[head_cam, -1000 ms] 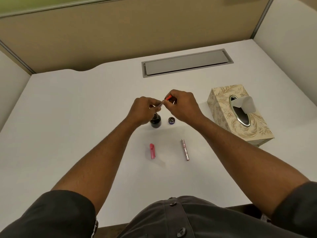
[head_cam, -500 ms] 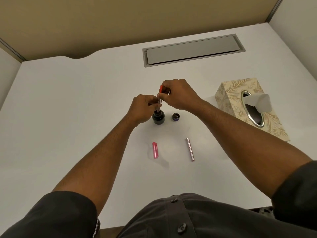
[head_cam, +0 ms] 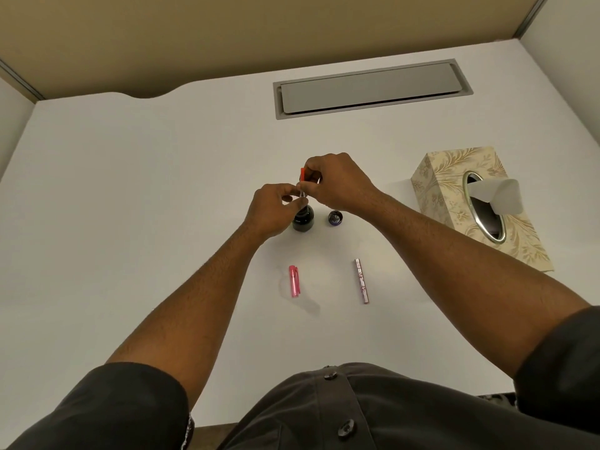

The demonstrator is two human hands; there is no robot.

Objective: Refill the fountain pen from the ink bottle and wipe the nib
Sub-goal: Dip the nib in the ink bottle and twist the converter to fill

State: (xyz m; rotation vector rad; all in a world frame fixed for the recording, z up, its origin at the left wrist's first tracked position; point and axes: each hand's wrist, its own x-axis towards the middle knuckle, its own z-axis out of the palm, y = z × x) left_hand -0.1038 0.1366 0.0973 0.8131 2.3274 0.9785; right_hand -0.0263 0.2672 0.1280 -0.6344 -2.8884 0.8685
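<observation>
A small dark ink bottle point(head_cam: 303, 220) stands open on the white desk point(head_cam: 136, 203). Its dark cap point(head_cam: 335, 218) lies just to its right. A thin pen section with a red-topped converter point(head_cam: 302, 183) stands upright over the bottle's mouth, its lower end hidden there. My right hand point(head_cam: 337, 185) pinches the red top. My left hand point(head_cam: 274, 207) grips the section lower down, beside the bottle's neck. The pink pen cap point(head_cam: 294, 281) and the silver-pink barrel point(head_cam: 361, 280) lie nearer to me on the desk.
A patterned tissue box point(head_cam: 470, 206) with a tissue sticking out point(head_cam: 496, 196) sits at the right. A grey cable hatch point(head_cam: 373, 89) is set into the desk at the back. Partition walls close in the back and sides.
The pen section went from tilted between my hands to upright with its tip down in the bottle's mouth. My head moved, shifting the whole view.
</observation>
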